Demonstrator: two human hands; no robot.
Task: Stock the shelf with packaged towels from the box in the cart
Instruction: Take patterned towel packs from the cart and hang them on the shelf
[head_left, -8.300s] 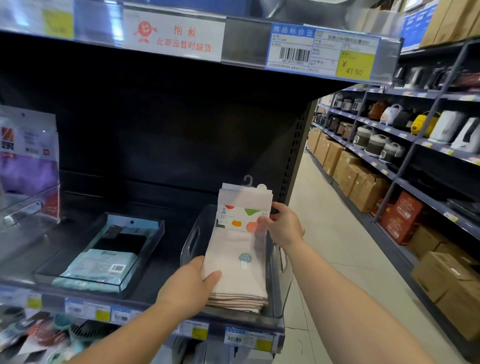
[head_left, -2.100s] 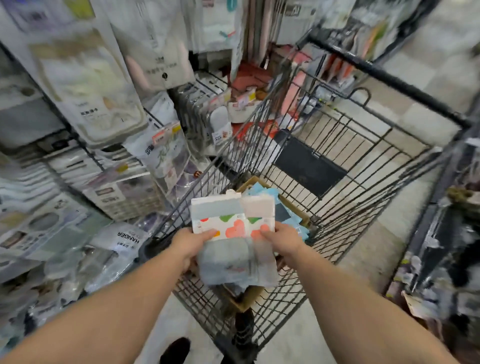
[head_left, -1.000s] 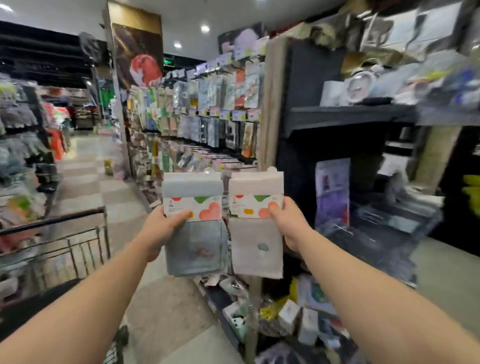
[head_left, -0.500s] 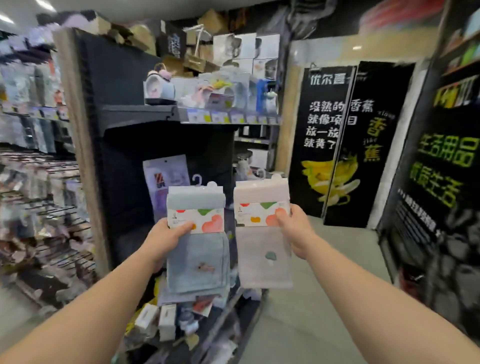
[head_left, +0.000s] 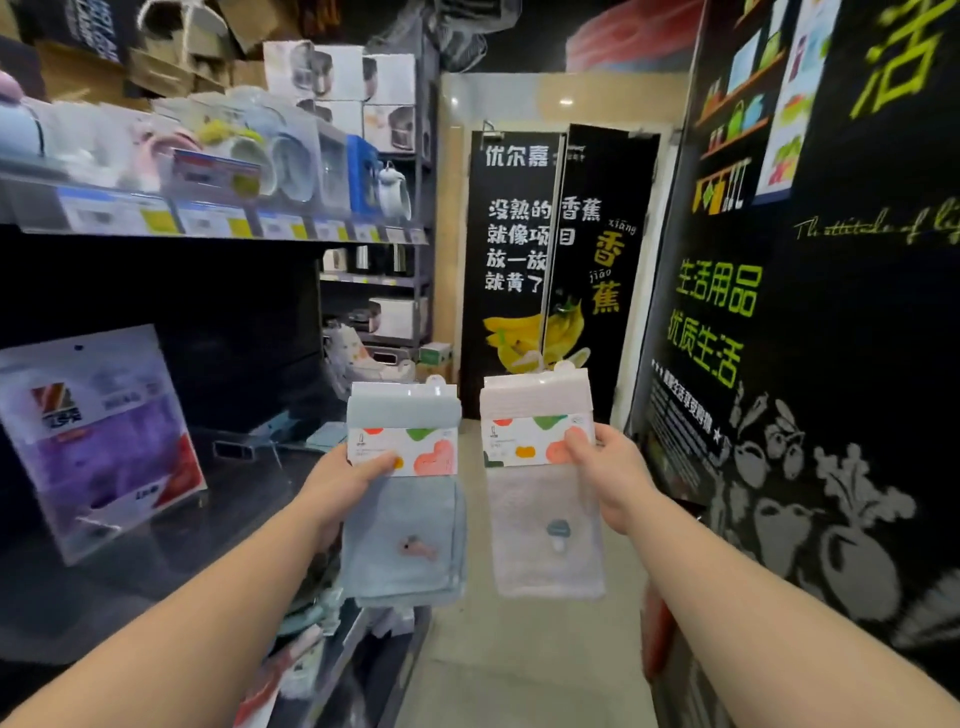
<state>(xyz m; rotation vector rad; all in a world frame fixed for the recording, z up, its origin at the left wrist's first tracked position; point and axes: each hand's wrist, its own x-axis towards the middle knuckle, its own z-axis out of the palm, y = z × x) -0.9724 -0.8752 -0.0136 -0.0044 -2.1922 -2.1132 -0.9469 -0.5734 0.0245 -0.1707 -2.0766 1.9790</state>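
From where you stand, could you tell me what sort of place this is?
Most likely a household-goods shop aisle. The shelf edge carries a row of price labels beneath boxed appliances, a wall sign advertises goods in green lettering, and each hand holds a packaged towel with a retail hanger.

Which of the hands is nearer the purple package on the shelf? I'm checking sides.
Left. The left hand is just right of the purple package; the right hand is farther right.
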